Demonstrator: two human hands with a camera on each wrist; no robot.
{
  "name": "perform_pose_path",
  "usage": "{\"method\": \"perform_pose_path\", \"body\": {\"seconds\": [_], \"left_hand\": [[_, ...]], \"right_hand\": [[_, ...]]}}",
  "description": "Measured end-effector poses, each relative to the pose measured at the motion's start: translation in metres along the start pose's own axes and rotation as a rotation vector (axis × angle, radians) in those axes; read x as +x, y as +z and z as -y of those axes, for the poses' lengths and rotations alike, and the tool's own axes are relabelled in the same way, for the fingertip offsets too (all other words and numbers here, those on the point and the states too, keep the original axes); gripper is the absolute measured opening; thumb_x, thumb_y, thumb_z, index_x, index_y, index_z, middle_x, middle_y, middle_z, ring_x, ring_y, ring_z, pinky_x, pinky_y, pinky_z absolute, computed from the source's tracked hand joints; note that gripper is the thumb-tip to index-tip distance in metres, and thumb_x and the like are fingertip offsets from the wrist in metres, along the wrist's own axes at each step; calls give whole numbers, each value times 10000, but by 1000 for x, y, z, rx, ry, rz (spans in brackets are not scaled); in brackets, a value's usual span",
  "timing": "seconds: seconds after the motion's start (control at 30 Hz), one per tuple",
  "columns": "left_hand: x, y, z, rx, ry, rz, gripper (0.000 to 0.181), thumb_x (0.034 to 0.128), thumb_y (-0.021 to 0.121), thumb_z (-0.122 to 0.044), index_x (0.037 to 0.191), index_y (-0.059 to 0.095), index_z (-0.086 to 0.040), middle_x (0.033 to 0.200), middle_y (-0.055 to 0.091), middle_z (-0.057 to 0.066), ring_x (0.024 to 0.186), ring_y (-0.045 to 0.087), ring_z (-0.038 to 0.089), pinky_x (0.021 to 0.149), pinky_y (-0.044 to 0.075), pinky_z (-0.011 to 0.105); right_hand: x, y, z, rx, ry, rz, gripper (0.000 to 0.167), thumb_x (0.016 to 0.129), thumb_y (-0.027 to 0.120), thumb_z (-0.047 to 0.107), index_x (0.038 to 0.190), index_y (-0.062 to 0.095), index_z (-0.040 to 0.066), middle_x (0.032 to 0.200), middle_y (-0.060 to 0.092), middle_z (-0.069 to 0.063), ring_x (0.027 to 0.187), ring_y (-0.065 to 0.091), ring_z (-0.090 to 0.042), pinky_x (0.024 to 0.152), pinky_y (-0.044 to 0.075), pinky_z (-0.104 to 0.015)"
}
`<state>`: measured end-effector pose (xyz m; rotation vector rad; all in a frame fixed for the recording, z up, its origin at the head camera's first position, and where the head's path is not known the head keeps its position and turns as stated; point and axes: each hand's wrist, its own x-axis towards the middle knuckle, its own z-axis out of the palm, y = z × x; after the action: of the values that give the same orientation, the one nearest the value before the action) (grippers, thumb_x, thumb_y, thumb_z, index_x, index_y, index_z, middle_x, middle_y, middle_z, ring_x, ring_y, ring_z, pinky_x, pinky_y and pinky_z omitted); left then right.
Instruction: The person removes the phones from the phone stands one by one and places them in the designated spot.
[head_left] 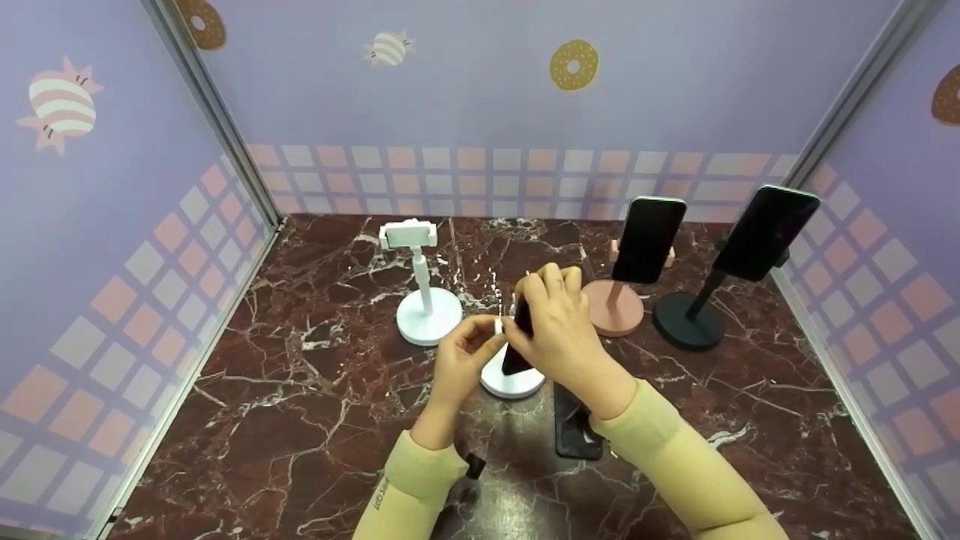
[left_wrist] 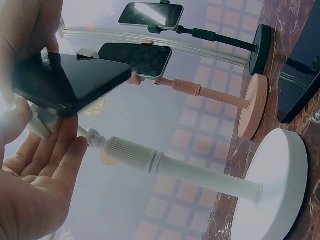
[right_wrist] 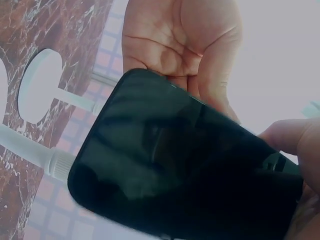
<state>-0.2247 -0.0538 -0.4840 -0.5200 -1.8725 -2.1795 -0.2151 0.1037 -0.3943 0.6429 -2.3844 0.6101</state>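
At the middle of the marble table [head_left: 292,442], a dark phone [right_wrist: 185,155] is tilted at the head of a white stand [left_wrist: 200,175], lower end free. Right hand [head_left: 559,322]: fingers curled over the phone's upper part, gripping it. Left hand [head_left: 459,360]: partly closed, thumb and fingers pinching the stand's clamp [head_left: 498,327] just left of the phone. Cannot tell whether the phone is seated. Handling (judged): modest weight, stiff, slick-faced, glass probably fragile; best held by the long edges, off the screen. Clamp likely stiff, perhaps sprung. Second phone [head_left: 579,441] lies flat, near and right of the stand.
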Motion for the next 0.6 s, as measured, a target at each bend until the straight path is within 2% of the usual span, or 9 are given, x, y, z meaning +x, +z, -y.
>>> {"method": "perform_pose_path", "body": {"seconds": [0.3,0.6], "left_hand": [[1,1,0,26,-14,-16,256,906,723,49,1121,647,167,1014,718,13,914,669,52,853,558,240],[0,1,1,3,5,-15,277,907,734,29,1120,636,175,1017,721,19,915,677,57,853,564,234]], "right_hand": [[-2,-2,-2,33,-32,-1,361,818,797,182,1015,513,78,994,467,-124,1011,385,-355,627,376,-411],[-2,-3,-4,49,-50,-5,355,819,801,176,1012,520,78,980,482,-126,995,384,-353,614,368,-400]]}}
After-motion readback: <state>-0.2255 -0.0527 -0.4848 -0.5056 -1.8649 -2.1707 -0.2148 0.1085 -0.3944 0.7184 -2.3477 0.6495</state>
